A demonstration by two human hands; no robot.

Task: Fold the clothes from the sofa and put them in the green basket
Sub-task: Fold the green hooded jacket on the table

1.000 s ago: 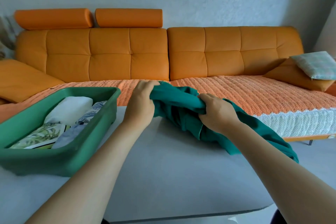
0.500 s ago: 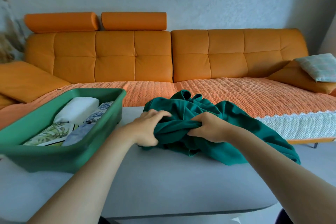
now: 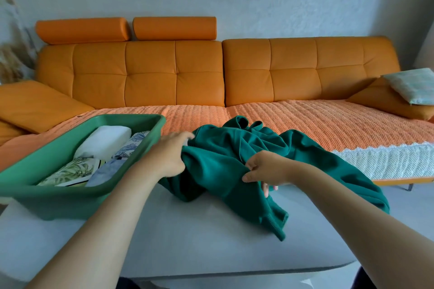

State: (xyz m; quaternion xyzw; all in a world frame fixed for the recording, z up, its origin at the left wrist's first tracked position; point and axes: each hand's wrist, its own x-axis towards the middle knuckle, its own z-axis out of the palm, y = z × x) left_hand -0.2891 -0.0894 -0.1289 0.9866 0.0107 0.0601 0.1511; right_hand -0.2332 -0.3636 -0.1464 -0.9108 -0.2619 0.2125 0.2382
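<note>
Green plastic forms the basket [image 3: 77, 197] at the left of the grey bench [image 3: 199, 241], where several folded pieces, white, leaf-printed and grey-blue, are already laid, while no loose clothing is seen on the orange sofa [image 3: 293, 122], so this may be the last item. Beside the basket, a crumpled teal garment [image 3: 223, 162] lies unfolded on the bench, its right part draped over the edge, gathered in the left hand [image 3: 168, 156] and pinched in the grip of the right hand [image 3: 266, 168].

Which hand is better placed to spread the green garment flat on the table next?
Right hand, probably: it pinches the garment mid-bunch, nearest the loose end trailing right. Left hand anchors the other edge.
</note>
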